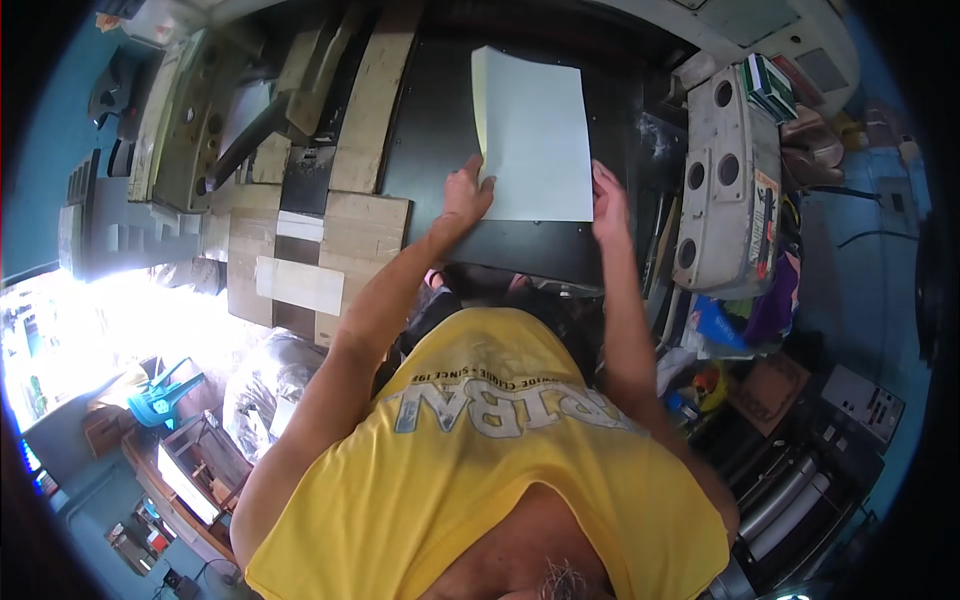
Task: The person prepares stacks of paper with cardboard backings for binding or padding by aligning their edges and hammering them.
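A stack of pale paper sheets (538, 140) stands out over a black tabletop, with a yellowish strip showing along its left side and its far left corner curving up. At the lower left edge, my left hand (468, 194) is closed on the sheets, thumb toward the near face. My right hand (610, 205) holds the lower right edge, its fingers bent along the side of the paper and partly hidden. Both forearms reach forward from a yellow shirt (490, 440).
The black tabletop (430, 130) lies under the paper. Wooden boards and cardboard (365, 235) cover the left side. A grey metal machine housing with round holes (727, 180) stands at right, small boxes (768, 88) on top. A blue plastic stool (165, 395) is at lower left.
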Demonstrator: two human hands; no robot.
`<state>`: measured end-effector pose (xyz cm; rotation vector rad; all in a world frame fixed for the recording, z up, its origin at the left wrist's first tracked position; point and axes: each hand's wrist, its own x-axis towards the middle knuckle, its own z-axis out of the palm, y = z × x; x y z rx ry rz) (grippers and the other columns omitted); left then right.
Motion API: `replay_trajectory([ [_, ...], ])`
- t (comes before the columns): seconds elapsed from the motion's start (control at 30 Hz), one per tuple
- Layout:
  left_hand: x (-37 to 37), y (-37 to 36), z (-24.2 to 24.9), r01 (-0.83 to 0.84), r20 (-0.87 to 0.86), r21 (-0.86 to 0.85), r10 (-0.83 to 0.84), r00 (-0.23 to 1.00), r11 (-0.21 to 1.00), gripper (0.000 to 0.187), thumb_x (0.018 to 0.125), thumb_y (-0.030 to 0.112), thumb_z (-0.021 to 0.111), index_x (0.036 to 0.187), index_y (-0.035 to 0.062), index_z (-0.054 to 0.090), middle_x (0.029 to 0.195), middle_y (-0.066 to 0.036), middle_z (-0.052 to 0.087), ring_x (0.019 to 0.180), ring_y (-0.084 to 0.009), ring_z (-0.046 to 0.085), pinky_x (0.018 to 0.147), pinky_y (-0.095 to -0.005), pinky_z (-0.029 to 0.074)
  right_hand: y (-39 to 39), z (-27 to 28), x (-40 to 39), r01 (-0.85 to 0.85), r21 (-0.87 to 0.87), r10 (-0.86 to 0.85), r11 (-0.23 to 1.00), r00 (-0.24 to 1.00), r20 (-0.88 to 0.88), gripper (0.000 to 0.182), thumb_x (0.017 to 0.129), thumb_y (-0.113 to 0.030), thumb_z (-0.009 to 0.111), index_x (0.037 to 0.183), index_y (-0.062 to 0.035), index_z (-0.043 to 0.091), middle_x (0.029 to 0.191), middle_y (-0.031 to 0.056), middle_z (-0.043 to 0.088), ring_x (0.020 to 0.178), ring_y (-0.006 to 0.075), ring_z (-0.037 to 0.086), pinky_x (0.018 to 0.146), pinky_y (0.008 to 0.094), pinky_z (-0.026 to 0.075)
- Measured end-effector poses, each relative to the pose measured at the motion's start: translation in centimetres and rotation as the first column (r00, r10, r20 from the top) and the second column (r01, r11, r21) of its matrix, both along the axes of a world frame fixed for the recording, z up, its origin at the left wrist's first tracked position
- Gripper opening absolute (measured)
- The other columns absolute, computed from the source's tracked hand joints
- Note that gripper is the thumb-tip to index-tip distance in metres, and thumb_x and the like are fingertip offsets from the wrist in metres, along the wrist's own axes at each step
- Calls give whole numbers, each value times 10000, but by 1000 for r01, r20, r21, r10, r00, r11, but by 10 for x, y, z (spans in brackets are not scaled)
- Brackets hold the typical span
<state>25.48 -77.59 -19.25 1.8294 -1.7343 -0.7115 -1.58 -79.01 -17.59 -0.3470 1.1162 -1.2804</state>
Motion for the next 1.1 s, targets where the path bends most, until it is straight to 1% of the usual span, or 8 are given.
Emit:
replay_trajectory([
  [0.13,2,-5,0,88,41,-116,-84,996,989,382,828,230,752,1090,2,591,763,-151,682,713,-245,676,677,-431,531,-30,2,-2,-384,204,329,901,294,-898,448,828,-145,658,1258,-36,602,1114,196,686,870,334,715,786,436,587],
  [0.23,7,-55,37,-8,-397,541,264,879,841,399,813,296,741,994,-38,620,883,-204,709,827,-324,710,662,-481,550,-7,15,39,-430,206,50,879,-346,-937,288,790,-124,606,1070,-54,595,1019,202,693,817,400,702,692,508,573],
  [0.4,9,-89,10,-4,-195,416,93,976,909,332,806,271,675,915,-42,673,792,-231,705,768,-325,728,600,-500,545,1,23,43,-293,260,202,920,-215,-956,292,796,-170,684,1032,-69,544,1032,226,672,841,409,688,718,476,566],
  [0.53,-16,-34,29,113,218,-3,-109,970,994,222,837,156,623,1021,63,541,781,-279,658,735,-488,645,701,-587,525,-52,3,1,-292,186,346,938,801,-489,471,746,-311,801,989,50,622,889,220,708,839,359,712,749,455,552],
  [0.67,-12,-26,8,90,46,-131,-84,995,987,261,861,210,638,1047,76,513,776,-273,657,741,-460,661,663,-579,504,-45,5,28,-206,122,106,971,-87,-991,378,738,-159,674,1085,-26,606,892,247,691,809,436,676,750,496,545],
  [0.8,-3,-73,58,-33,-506,559,373,777,828,515,850,385,700,1117,-27,543,1039,-290,673,952,-448,672,788,-506,548,-14,11,42,-521,-204,-270,829,-53,-961,263,840,-125,615,1069,-26,534,911,243,670,857,452,661,765,547,519],
  [0.93,-14,-89,24,-21,347,178,-42,937,984,464,890,264,633,1185,-86,552,1048,-279,676,966,-360,702,777,-395,585,-26,25,49,-370,16,20,929,8,-1000,296,897,-150,593,1135,4,505,961,289,670,884,441,674,750,509,545],
  [1.1,-43,-73,38,190,610,133,-232,758,973,296,917,160,561,1099,-70,602,1018,-225,702,905,-353,715,777,-405,588,-42,28,74,-410,237,127,881,-278,-952,294,949,-178,543,1138,47,569,924,284,686,828,468,677,755,528,553],
])
